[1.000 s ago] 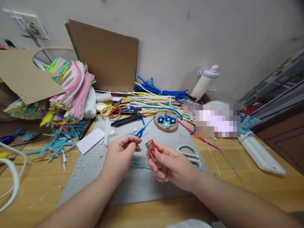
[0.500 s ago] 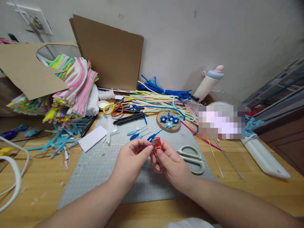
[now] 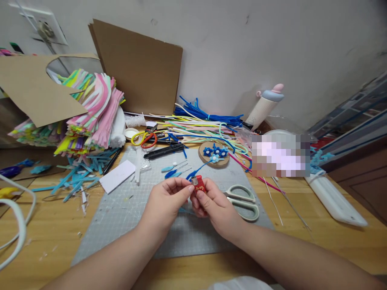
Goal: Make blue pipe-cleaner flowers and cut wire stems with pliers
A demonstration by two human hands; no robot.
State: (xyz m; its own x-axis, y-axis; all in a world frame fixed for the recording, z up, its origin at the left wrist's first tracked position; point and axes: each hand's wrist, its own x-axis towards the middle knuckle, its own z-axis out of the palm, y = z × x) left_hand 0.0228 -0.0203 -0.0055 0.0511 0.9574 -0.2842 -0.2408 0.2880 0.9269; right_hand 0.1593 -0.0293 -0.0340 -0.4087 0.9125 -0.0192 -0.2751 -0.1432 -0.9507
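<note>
Red plastic showed between the two hands in the head view: a small red lighter with a metal top (image 3: pixel 199 185) was gripped upright in the right hand (image 3: pixel 215 206), fingers curled round its body and thumb up near the metal cap. The left hand (image 3: pixel 165 200) had thumb and forefinger pressed together right against the lighter's top, pinching something too thin to make out (possibly the end of the blue fuzzy pipe-cleaner stem (image 3: pixel 198 170) that ran from there toward the flowers). Both hands hovered just above the grey gridded cutting mat (image 3: pixel 127 209) on the wooden surface (image 3: pixel 51 237).

Just beside the right hand lay pale green-handled scissors (image 3: pixel 245 201), flat on the mat. Farther back sat a round cork coaster carrying small blue pipe-cleaner flowers (image 3: pixel 214 153), and behind it a loose spread of pastel and blue pipe cleaners (image 3: pixel 199 125). A heap of pink, yellow and green pipe-cleaner bundles (image 3: pixel 90 117) rose at the left under a brown cardboard sheet (image 3: pixel 36 88).

As a judgement, the risk lay in how close the left fingertips sat to the lighter's top: a flame struck there could scorch them, or catch the fuzzy fibre and run along it, and the scraps of blue trimmings (image 3: pixel 75 177) lying near the mat would burn readily if a lit piece dropped.
</note>
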